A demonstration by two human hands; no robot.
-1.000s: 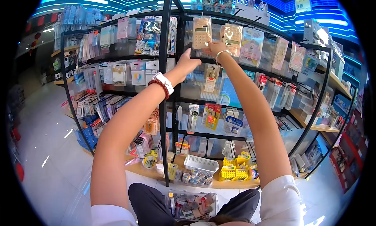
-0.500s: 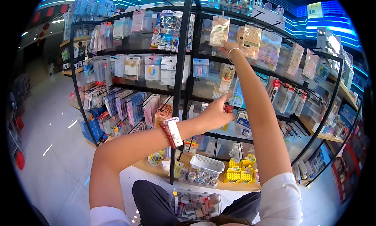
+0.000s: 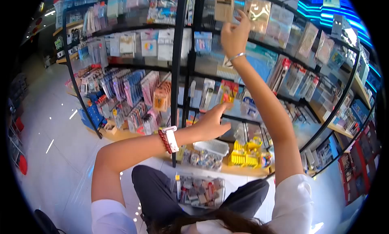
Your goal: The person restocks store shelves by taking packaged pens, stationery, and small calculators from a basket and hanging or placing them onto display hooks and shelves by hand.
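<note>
My right hand (image 3: 236,37) is raised in front of the upper row of hooks. Its fingers are apart, with nothing visible between them. Just above it hangs a tan flat package (image 3: 224,7), and a golden packaged calculator (image 3: 258,15) is right of the fingertips. Whether the fingers touch either one I cannot tell. Lower down, my left hand (image 3: 211,123) is open, its index finger and thumb spread and holding nothing. Its index fingertip overlaps the bottom of a red and yellow package (image 3: 229,91); contact is unclear. A white watch (image 3: 171,139) is on that wrist.
A black shelf post (image 3: 176,71) rises left of my hands. On the low shelf are a white basket (image 3: 211,147) and yellow display boxes (image 3: 247,153). A clear bin (image 3: 201,189) of small goods lies between my knees. Pink hanging packs (image 3: 150,84) fill hooks at left.
The view has tilted down, so the shelves sit higher. My right hand's fingers have lifted away from the hanging package, which now looks tan rather than silvery. My left hand stays extended.
</note>
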